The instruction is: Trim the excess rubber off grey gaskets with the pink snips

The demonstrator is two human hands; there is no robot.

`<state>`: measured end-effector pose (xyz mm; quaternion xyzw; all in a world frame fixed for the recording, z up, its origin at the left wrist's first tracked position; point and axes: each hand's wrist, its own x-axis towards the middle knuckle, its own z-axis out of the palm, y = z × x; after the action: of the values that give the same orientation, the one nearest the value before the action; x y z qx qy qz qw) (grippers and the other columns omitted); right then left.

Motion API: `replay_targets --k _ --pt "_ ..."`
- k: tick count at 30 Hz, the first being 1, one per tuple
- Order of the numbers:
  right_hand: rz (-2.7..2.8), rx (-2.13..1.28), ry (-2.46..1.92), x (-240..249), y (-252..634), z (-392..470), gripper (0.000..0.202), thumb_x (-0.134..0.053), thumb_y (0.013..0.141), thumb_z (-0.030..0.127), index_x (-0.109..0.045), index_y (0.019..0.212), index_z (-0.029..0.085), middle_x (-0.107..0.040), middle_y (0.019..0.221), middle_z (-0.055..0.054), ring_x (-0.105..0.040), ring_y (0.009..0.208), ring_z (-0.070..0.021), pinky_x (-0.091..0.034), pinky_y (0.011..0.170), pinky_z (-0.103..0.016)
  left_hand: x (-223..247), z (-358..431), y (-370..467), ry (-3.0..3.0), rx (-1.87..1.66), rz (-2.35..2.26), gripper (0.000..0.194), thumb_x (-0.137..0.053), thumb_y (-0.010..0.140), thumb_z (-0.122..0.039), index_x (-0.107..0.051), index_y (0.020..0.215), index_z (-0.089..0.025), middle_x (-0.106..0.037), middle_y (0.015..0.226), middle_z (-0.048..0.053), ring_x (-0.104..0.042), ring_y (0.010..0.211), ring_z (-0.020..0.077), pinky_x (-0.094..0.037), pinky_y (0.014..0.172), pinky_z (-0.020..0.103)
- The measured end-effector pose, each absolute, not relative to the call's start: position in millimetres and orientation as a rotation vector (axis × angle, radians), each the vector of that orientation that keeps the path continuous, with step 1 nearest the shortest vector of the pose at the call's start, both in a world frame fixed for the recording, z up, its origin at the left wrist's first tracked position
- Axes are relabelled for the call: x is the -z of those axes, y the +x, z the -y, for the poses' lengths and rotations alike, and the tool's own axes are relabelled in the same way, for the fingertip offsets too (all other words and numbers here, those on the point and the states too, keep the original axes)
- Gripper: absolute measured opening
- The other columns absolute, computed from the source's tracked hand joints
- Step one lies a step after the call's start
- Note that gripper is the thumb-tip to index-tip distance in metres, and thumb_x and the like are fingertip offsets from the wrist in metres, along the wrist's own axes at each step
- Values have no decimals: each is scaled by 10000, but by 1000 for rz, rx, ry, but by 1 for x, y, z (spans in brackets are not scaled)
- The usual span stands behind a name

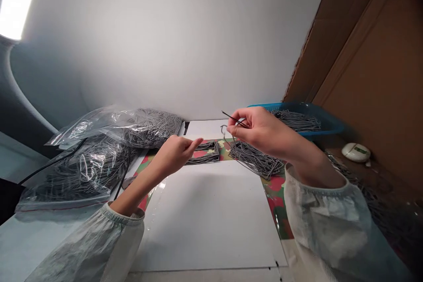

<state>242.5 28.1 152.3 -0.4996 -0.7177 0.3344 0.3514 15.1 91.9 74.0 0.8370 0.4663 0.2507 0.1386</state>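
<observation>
My right hand point(259, 130) is raised over the far part of the work surface, thumb and fingers pinched together. From its grip come a thin dark pointed rod point(228, 115) and a bent grey wire piece point(224, 129) with a curled end. My left hand point(176, 152) is closed, its thumb stretched toward the right; whatever its fingers hold, if anything, is hidden. Just beyond it lies a row of bent grey wire pieces point(211, 157). Below my right hand is a larger pile of similar grey wires point(257, 158).
A white sheet point(211, 216) lies on a camouflage-patterned mat point(276, 202). Clear plastic bags point(95, 172) packed with grey wires stand at left, under a lamp point(20, 4). A blue tray point(330, 125) of wires, a white oval device point(356, 152) and cardboard point(373, 53) are at right.
</observation>
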Motion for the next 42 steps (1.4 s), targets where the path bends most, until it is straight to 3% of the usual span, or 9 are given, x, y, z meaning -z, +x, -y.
replay_targets --k 2,4,5,13,19,23,28,34,42 --pt "1873 -859 -1301 -152 242 -28 95 -603 800 221 -560 723 186 -448 504 63 -330 402 -54 -207 372 -222 -87 -83 20 2398 -776 -1266 506 -465 928 -456 -532 518 -167 -395 414 -54 -397 415 80 -338 454 221" --pt "1894 -845 -1310 -150 242 -29 87 -602 794 231 -569 726 187 -459 519 59 -354 419 -61 -228 388 -227 -100 -73 27 2360 -818 -1137 373 -461 909 -463 -668 818 -166 -647 704 15 -578 633 126 -435 550 220" --pt "1907 -836 -1313 -150 242 -30 91 -601 794 240 -574 726 186 -465 526 56 -366 429 -66 -241 398 -230 -105 -69 30 2337 -823 -1072 359 -456 904 -459 -669 956 -175 -685 838 40 -616 733 145 -470 593 225" --pt "1956 -821 -1289 -145 240 -33 127 -597 794 262 -572 693 188 -531 627 32 -436 539 -87 -314 489 -239 -107 -66 47 2165 -985 -967 287 -591 828 -368 -603 1044 -180 -646 1079 82 -612 889 158 -534 731 267" --pt "1928 -955 -1256 -144 242 -36 107 -565 842 251 -546 766 178 -626 687 8 -380 475 -65 -288 447 -227 -112 -64 45 2079 -949 -911 261 -569 837 -398 -641 756 -161 -634 677 18 -597 662 132 -521 610 242" --pt "1932 -1175 -1198 -141 242 -40 83 -492 908 261 -493 871 187 -631 654 21 -283 390 -48 -227 377 -217 -116 -62 40 2016 -1036 -955 244 -592 825 -406 -619 769 -170 -636 717 18 -602 694 132 -526 643 243" --pt "1999 -1331 -1162 -136 245 -48 133 -557 893 310 -534 879 179 -580 610 41 -267 408 -49 -181 358 -208 -118 -64 27 1944 -1055 -979 224 -560 847 -393 -583 759 -188 -626 683 15 -610 658 135 -534 608 251" --pt "2067 -1357 -1161 -141 256 -44 164 -611 848 264 -560 727 168 -586 592 29 -283 443 -52 -174 393 -230 -124 -51 5 1837 -987 -950 225 -587 826 -419 -557 747 -210 -579 628 6 -592 579 139 -537 534 277" --pt "2373 -1426 -1335 -133 253 -39 157 -581 861 335 -629 806 196 -679 615 -10 -418 478 -104 -252 433 -249 -99 -40 -30 1870 -330 -944 311 -476 892 -500 -561 773 -226 -672 656 28 -664 581 180 -563 545 295"
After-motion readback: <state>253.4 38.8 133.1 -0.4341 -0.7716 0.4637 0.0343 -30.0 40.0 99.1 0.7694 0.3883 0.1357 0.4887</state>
